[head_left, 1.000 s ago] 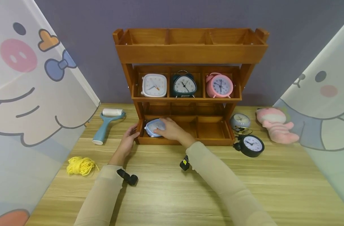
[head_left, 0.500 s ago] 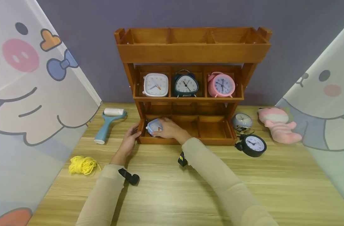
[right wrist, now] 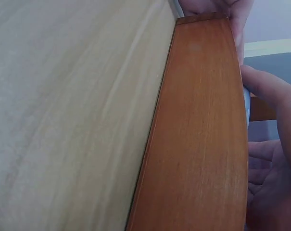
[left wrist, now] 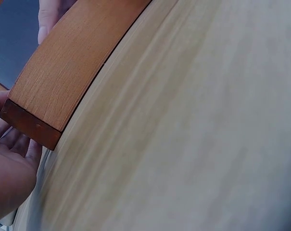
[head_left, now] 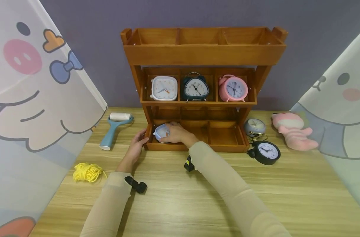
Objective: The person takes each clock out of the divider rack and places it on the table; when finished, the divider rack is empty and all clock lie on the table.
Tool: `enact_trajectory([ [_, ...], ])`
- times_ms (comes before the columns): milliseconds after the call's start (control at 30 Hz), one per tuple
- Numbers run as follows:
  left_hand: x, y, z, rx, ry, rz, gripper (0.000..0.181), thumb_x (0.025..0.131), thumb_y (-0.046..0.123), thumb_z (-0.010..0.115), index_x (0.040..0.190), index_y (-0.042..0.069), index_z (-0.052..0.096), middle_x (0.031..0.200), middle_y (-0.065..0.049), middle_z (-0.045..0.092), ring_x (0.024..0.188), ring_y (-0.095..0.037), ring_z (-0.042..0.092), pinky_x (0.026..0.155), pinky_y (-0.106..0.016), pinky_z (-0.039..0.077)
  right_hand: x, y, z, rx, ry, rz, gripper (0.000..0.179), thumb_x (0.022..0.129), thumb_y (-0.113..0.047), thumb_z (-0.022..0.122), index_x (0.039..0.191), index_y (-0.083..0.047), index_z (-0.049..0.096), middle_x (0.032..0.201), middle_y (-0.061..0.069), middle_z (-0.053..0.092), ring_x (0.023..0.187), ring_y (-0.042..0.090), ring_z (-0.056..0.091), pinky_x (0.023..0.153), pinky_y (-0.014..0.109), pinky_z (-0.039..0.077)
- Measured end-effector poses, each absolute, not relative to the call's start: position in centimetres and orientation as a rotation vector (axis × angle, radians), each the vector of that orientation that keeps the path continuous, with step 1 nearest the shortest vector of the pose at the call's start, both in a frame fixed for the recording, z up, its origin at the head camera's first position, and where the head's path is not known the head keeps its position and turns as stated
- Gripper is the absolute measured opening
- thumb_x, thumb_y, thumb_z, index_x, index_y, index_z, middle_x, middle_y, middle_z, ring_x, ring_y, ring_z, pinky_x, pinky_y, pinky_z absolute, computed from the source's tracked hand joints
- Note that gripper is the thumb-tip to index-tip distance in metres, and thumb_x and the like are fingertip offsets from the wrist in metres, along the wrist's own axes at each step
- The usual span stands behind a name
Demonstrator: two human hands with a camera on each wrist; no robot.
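Observation:
In the head view, my right hand (head_left: 177,133) holds a light-blue alarm clock (head_left: 158,133) in the left compartment of the wooden rack's (head_left: 224,148) bottom tier. Its fingers cover the right part of the dial. The right wrist view shows the thumb (right wrist: 265,83) and curled fingers behind the front board (right wrist: 198,125), with only a sliver of the clock visible. My left hand (head_left: 135,146) grips the left end of the same tier. In the left wrist view, the left hand (left wrist: 10,168) has its thumb and fingers around the board's corner (left wrist: 32,126).
On the middle tier stand a white clock (head_left: 164,88), a dark green clock (head_left: 196,88) and a pink clock (head_left: 233,89). Right of the rack are a grey-blue clock (head_left: 254,127), a black clock (head_left: 267,152) and a plush toy (head_left: 293,131). Leftward lie a lint roller (head_left: 110,133) and yellow cord (head_left: 87,172).
My right hand and the light-blue clock have shifted slightly left and back within the compartment, and the clock's tilt has changed a little. My left hand keeps its grip on the rack.

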State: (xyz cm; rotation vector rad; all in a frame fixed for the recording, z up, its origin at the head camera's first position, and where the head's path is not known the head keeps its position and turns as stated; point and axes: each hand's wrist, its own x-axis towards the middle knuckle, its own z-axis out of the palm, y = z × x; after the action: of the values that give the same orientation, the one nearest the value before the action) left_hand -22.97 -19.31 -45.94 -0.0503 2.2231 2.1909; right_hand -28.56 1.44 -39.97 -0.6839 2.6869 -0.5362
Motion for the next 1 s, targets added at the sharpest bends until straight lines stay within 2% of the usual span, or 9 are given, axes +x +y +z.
enact_trajectory([
  [267,-22.9,-19.2,-46.0,-0.051,2.214,2.199,0.053,0.099,-0.001,0.048,0.149,-0.005,0.030,0.151,-0.023,0.031,0.136,-0.032,0.030,0.111,-0.043,0.026,-28.8,1.4,-40.9,-0.700,2.760,-0.701,0.094,0.075,-0.049,0.078,0.148,-0.004,0.039,0.143,0.016,0.042,0.130,0.032,0.036,0.107,0.040,0.034],
  [433,-23.1,-19.3,-46.2,-0.041,2.180,2.234,0.053,0.099,-0.002,0.046,0.149,-0.007,0.028,0.152,-0.024,0.029,0.136,-0.033,0.029,0.111,-0.043,0.025,-28.8,1.4,-41.5,-0.724,2.808,-0.798,0.093,0.069,-0.045,0.082,0.144,-0.003,0.046,0.138,0.015,0.046,0.127,0.030,0.038,0.107,0.041,0.032],
  [1000,-23.1,-19.3,-46.1,-0.037,2.150,2.253,0.053,0.099,-0.003,0.046,0.149,-0.006,0.027,0.152,-0.021,0.029,0.133,-0.032,0.032,0.109,-0.040,0.028,-28.4,1.5,-41.1,-0.670,2.809,-1.003,0.092,0.069,-0.039,0.085,0.146,-0.007,0.045,0.145,0.014,0.038,0.130,0.035,0.034,0.108,0.047,0.031],
])
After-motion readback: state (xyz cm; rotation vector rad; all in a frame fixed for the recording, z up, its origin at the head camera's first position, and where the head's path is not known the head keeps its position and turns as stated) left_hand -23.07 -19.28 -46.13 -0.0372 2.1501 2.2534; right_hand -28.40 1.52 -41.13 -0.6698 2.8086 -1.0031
